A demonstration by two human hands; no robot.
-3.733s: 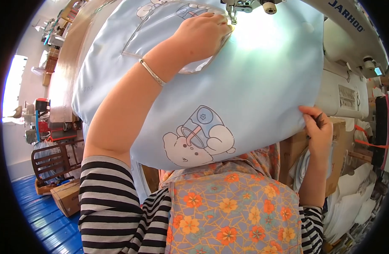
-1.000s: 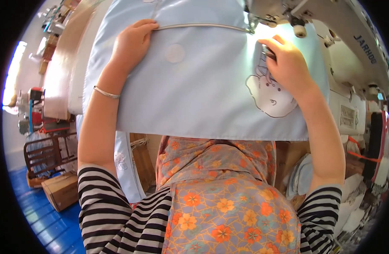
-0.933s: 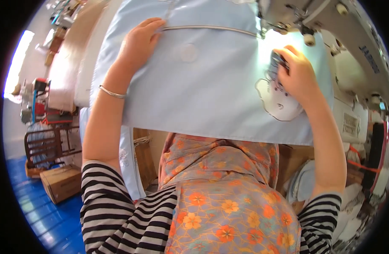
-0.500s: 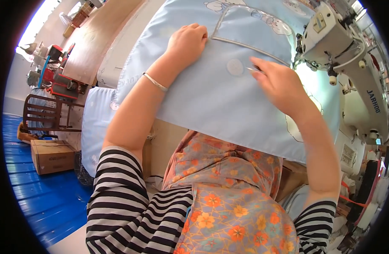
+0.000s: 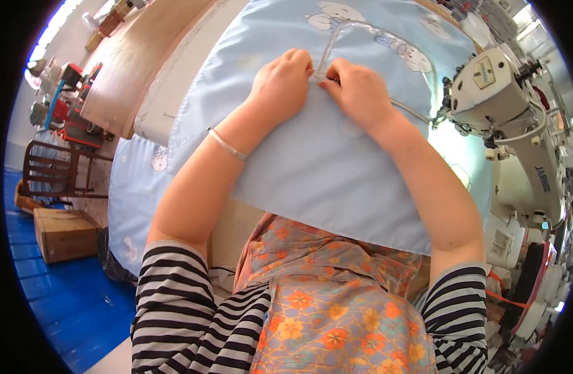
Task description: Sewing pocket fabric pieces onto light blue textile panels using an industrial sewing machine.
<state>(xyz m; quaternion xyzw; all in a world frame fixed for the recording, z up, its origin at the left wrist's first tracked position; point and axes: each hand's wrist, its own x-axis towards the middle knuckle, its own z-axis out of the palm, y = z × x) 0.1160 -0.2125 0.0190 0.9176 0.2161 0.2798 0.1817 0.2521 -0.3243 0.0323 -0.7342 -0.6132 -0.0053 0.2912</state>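
A light blue cloth (image 5: 292, 168) with printed white cartoon animals lies spread in front of me. Silver-grey piping (image 5: 411, 111) borders a panel with a rounded top on it. My left hand (image 5: 283, 84) is closed, its fingertips pinching the cloth at the panel's lower left corner. Just to its right, my right hand (image 5: 359, 93) is closed too, thumb and fingers bent together at the same corner. Whatever its fingers hold is mostly hidden; only a small dark bit shows. A pale round patch (image 5: 352, 128) on the cloth is partly covered by my right wrist.
A white sewing machine (image 5: 486, 87) with its lamp lit stands on the right, close to my right forearm. At left are a long wooden table (image 5: 136, 56), a brown chair (image 5: 55, 168) and a cardboard box (image 5: 68, 234) on the blue floor (image 5: 68, 311).
My right hand has moved left, from near the machine to the panel's corner beside my left hand. A thin pointed metallic tip at its fingers is now out of sight. My left hand stays at the corner.
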